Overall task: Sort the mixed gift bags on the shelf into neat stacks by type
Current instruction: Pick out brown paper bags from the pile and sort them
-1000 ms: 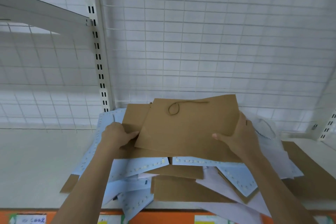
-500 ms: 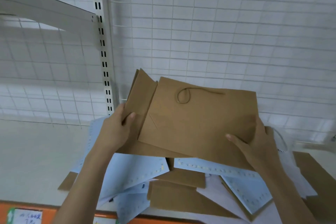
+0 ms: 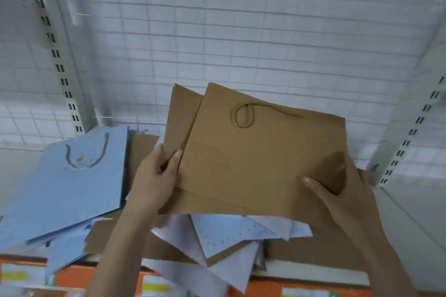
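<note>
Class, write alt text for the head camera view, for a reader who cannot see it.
Two hands, left hand and right hand, hold several flat brown paper gift bags above a mixed pile of blue bags, white bags and brown ones on a shelf.

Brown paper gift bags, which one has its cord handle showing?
The front brown paper gift bag, held up by both hands: a looped cord handle lies on its face. The others show none.
</note>
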{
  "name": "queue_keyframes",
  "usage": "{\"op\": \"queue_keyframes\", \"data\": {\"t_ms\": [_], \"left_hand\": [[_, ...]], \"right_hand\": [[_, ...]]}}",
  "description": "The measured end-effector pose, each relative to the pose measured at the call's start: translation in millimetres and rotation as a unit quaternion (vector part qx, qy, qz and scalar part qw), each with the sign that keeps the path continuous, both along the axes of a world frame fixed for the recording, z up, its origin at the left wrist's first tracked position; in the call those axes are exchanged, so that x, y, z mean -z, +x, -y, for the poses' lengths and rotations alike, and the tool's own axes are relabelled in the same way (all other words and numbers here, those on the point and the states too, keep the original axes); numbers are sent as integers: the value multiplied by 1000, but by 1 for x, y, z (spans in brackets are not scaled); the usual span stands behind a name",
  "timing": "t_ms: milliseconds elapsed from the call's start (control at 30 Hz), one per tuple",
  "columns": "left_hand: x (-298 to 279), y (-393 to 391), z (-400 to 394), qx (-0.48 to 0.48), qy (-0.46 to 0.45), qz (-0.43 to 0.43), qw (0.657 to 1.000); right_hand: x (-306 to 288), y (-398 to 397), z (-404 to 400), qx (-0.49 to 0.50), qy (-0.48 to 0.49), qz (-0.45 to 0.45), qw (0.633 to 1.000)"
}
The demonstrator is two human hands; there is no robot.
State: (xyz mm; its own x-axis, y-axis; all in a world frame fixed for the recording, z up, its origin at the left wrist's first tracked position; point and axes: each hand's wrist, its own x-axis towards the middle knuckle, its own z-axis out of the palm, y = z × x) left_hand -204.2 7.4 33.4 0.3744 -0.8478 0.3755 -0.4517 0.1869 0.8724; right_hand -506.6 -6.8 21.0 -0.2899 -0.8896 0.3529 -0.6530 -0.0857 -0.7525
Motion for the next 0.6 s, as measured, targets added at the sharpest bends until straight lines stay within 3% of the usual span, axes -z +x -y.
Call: {"op": "queue_keyframes", "data": {"t_ms": [133, 400, 600], "left_hand": [[15, -64, -9, 6, 20, -19, 1000], [22, -144, 6, 39, -17, 40, 998], [33, -185, 22, 100, 20, -10, 995]], "right_hand": [[11, -61, -13, 16, 20, 3, 1000], [30, -132, -16, 63, 63, 33, 995], [49, -177, -18, 94, 106, 28, 990]]}}
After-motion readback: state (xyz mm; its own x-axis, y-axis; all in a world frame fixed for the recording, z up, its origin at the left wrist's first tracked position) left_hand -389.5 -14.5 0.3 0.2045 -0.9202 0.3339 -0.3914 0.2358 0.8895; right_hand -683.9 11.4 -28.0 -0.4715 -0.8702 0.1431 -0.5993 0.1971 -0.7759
